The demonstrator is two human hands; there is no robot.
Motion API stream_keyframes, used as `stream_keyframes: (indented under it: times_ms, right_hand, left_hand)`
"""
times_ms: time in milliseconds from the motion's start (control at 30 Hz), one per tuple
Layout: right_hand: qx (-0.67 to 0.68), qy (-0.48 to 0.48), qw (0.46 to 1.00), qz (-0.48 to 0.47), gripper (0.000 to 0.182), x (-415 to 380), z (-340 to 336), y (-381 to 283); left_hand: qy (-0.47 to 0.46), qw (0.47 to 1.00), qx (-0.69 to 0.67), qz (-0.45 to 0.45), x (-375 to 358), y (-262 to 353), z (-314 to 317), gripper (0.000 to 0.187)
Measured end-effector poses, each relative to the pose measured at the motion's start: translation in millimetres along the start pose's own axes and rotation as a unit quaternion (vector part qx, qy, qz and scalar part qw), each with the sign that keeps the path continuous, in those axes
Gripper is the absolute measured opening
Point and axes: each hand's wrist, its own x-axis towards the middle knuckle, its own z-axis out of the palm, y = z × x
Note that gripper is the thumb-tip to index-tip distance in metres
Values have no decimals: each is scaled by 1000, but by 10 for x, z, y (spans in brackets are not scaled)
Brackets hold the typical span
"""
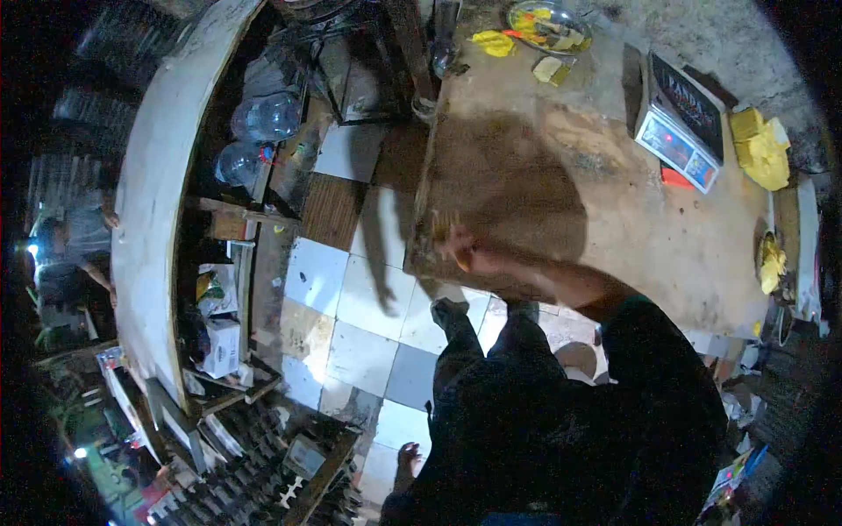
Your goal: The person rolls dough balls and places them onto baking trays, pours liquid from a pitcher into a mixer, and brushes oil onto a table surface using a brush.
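Observation:
My right hand point(460, 249) is over the near left corner of the brown worktable point(631, 237), its arm stretched across the table's front edge. Its fingers are blurred, and a yellowish-brown patch lies just beyond them; whether that is something held I cannot make out. Low beside my body, over the tiled floor, hangs my left hand point(408, 456) with loosely bent fingers apart and nothing in them. At the table's far side are a round dish point(551, 26) with yellow pieces, a crumpled yellow piece point(494, 43) and a pale yellow block point(551, 71).
A dark box point(688, 101) and yellow chunks point(761, 149) sit at the table's right. On the left stands a long pale bench point(162, 193), with large clear bottles point(266, 117) and a white carton point(221, 348) beneath. Another person point(74, 254) is behind that bench.

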Motion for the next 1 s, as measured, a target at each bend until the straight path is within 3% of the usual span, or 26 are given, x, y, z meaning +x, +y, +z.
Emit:
stream_keyframes:
  times_ms: [33, 67, 100, 133, 167, 233, 267, 300, 333, 367, 400, 433, 467, 500, 533, 567, 600, 633, 667, 733, 767, 833, 867, 933, 967, 1000]
  right_hand:
    - [-200, -42, 978, -48, 18, -304, 360, -98]
    - [-389, -85, 912, -95, 18, -491, 521, -162]
    - [-341, 12, 940, 14, 18, -677, 178, -184]
    - [-285, 108, 944, 122, 20, -769, -189, -187]
    - [-331, 270, 895, 130, 22, -441, 555, -1299]
    - [-519, 316, 794, 14, 21, -689, -1242, -1281]
    - [-410, 403, 818, -29, 21, -626, -1642, -1295]
    - [-294, 479, 822, -94, 21, -556, -2015, -1317]
    - [-623, 567, 536, 59, 25, -473, -1825, -1537]
    - [-649, 396, 618, 200, 22, -284, -2131, -1476]
    - [-611, 410, 669, 106, 23, -139, -1863, -1136]
    - [-464, 383, 799, 6, 25, 15, -1415, -708]
    - [-230, 302, 924, -46, 27, 98, -902, -367]
    - [-158, 204, 966, -5, 29, 60, -293, -139]
    - [-319, 281, 905, 6, 29, 201, -61, 326]
    - [-369, 245, 896, -28, 26, -36, 287, 375]
    - [-416, 211, 882, -66, 24, -272, 642, 416]
    - [-425, 213, 879, -24, 25, -537, 683, 334]
    - [-201, 276, 936, -85, 30, -1037, 302, 464]
    - [-331, 449, 828, -57, 32, -2056, -270, -29]
    - [-426, 540, 724, -44, 33, -2686, -612, -277]
    - [-584, 651, 484, -22, 36, -4120, -1345, -606]
    - [-674, 652, 346, -28, 37, -4495, -1411, -848]
    - [-614, 727, 277, 130, 31, -4284, -1231, -982]
    - [-578, 747, 247, 217, 33, -3890, -854, -1228]
    - [-580, 745, 265, 197, 31, -3459, -784, -1176]
  left_hand:
    - [75, 900, 342, 258, -86, -7, -110, 35]
    - [110, 961, 207, 147, -113, 252, -177, 32]
    - [146, 952, 185, 195, -186, 433, -245, 26]
    - [213, 893, 297, 264, -222, 613, -263, 22]
    - [298, 807, 402, 313, -231, 806, -316, 17]
    - [225, 698, 506, 454, -396, 1283, -320, 20]
    - [225, 694, 509, 457, -431, 1450, -351, 20]
    - [177, 642, 492, 561, -442, 1647, -389, 22]
    - [126, 576, 476, 652, -481, 1852, -372, 24]
    - [118, 728, 360, 571, -621, 1929, -131, 26]
    - [127, 841, 197, 487, -806, 2009, 197, 28]
    - [148, 788, 309, 512, -736, 2109, 314, 30]
    - [130, 811, 293, 490, -561, 2215, 380, 29]
    - [105, 820, 300, 476, -488, 2172, 537, 27]
    - [80, 829, 307, 461, -403, 2120, 659, 26]
    - [-3, 933, 166, 320, -267, 2155, 660, 25]
    - [-76, 984, 18, 158, -103, 2265, 561, 24]
    - [-51, 986, 112, 113, -39, 2326, 487, 25]
    - [-24, 977, 203, 68, -21, 2325, 410, 26]
    - [-18, 907, 387, 164, -178, 2258, 336, 27]
    - [-22, 905, 396, 156, -201, 2224, 249, 27]
    - [139, 794, 534, 257, -273, 2208, 308, 31]
    - [149, 905, 372, 144, -339, 2464, 370, 30]
    - [144, 807, 445, 360, -253, 2531, 487, 30]
    - [127, 826, 399, 379, -342, 2582, 651, 27]
    - [174, 775, 459, 398, -319, 2624, 887, 25]
